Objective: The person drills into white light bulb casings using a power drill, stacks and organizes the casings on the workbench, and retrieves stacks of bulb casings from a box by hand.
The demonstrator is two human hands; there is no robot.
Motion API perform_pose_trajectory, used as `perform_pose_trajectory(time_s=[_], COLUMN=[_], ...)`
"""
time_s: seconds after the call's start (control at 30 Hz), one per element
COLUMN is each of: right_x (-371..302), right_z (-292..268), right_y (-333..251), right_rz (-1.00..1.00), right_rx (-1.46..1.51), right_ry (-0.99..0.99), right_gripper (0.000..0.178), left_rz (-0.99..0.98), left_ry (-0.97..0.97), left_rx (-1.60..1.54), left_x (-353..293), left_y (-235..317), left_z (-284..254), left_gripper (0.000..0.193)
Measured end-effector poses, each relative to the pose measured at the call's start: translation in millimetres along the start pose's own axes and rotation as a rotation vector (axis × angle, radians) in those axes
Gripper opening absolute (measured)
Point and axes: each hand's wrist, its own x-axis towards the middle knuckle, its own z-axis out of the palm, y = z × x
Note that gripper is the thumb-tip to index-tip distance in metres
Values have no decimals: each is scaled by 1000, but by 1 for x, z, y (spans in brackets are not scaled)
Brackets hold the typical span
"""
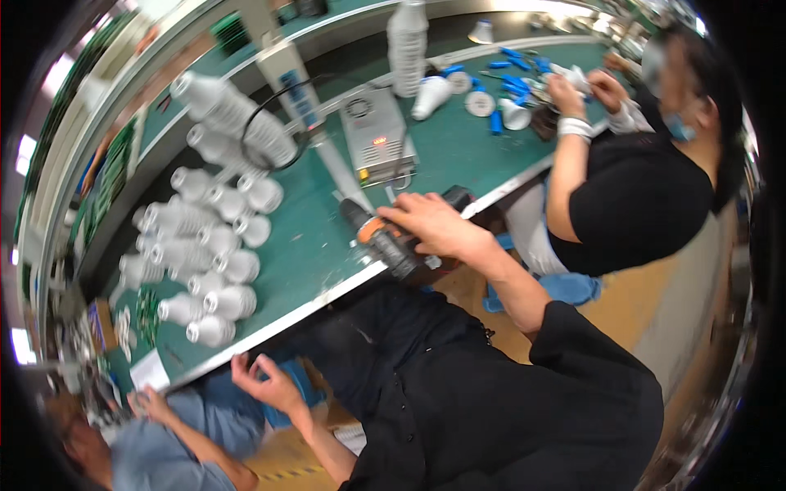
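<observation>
The green tabletop carries a silver metal box; just nearside of it is a black-and-orange power drill. The right hand lies over the drill, grip unclear; the left hand, well apart from the box, is empty, loosely curled. A full-palm hold should steady the drill.

drill was black and orange | bench was green, pale-edged | cone-shaped shells were white | stool was blue | floor was yellowish
</observation>
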Motion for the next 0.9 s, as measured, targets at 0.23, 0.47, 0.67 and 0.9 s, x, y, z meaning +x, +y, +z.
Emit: perform_pose_trajectory(time_s=[0.23, 0.47, 0.67, 0.9], right_x=[-21, -7, 152, 213], right_z=[-12, -69, 38, 103], right_y=[-12, -104, -124, -134], right_rz=[71, -12, -163, 147], right_rx=[-164, -107, 245, 426], right_ry=[153, 202, 63, 339], right_gripper=[74, 73, 74, 73], left_rz=[-19, -131, -159, -93], left_ry=[48, -29, -21, 51], left_rx=[41, 204, 137, 67], left_x=[72, 103, 108, 94], left_y=[-57, -66, -49, -55], left_z=[22, 48, 34, 28], left_gripper=[81, 83, 73, 66])
